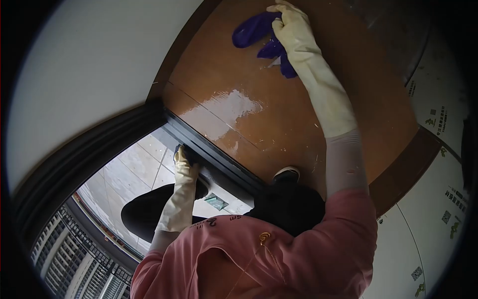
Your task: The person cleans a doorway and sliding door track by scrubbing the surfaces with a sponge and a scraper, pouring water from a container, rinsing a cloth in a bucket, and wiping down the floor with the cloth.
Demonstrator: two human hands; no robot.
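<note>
Both hands wear long cream rubber gloves. My right hand (293,31) is at the top, over the brown floor (279,109), with its fingers closed on a purple cloth (253,31) whose loose folds hang out below and to the left. My left hand (184,167) is lower left, beside the black door track (214,149), closed round a dark cloth (178,153) that is mostly hidden by the glove. Between the hands, a wet, shiny patch (221,112) lies on the brown floor, with small pale bits scattered around it.
A black door frame (74,149) runs along the left, beside a pale wall (94,50). Light tiles (129,167) lie beyond the track, with a greenish piece (216,201) near my legs. Printed protective sheets (438,74) cover the right side. Tall buildings show at lower left.
</note>
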